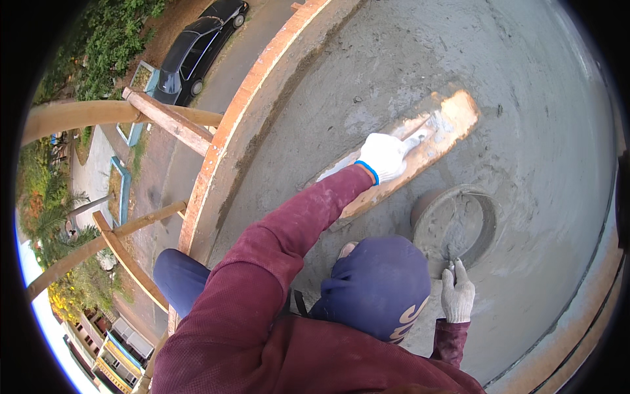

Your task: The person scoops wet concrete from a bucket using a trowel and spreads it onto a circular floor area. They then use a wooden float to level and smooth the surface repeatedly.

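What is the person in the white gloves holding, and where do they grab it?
The left hand grips a wooden plastering float by its top handle, flat on wet cement. The right hand holds nothing, resting on the cement.

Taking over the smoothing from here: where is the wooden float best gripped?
By the raised handle on top of the wooden float, where the left hand grips it now. Come from above, fingers wrapped round the handle; the board lies flat on wet cement, so its edges offer no hold.
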A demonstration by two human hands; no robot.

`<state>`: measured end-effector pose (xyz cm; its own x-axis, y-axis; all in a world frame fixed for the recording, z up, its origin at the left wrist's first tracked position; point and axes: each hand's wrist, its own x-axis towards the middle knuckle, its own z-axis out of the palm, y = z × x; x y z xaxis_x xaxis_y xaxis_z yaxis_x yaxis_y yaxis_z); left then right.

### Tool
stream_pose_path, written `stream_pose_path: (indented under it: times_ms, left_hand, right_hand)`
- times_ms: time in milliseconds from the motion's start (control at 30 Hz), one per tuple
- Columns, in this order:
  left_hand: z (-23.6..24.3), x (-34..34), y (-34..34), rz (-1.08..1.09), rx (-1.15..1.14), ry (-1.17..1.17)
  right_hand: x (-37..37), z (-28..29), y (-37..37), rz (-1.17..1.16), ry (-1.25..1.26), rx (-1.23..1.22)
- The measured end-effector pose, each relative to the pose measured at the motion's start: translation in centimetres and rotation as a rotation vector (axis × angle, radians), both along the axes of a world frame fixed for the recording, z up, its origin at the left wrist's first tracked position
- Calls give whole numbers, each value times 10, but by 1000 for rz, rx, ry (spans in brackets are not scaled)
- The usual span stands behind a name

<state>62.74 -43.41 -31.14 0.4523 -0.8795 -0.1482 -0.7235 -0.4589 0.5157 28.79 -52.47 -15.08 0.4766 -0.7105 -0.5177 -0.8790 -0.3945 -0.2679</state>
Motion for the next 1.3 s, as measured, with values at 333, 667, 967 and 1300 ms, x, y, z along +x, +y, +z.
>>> stream_pose_path:
  times_ms: [333, 667, 967, 1300]
  left_hand:
    - [24, -54, 187, 263, 88, -102]
    - [-7, -51, 217, 351, 124, 2]
    - [-24, -49, 223, 372, 25, 111]
    - [-48, -47, 235, 373, -6, 167]
  right_hand:
    - [-15, 114, -27, 425, 92, -405]
    - [-15, 139, -20, 305, 221, -443]
    - [-8, 103, -49, 366, 197, -137]
    - [-71, 69, -27, -454, -170, 299]
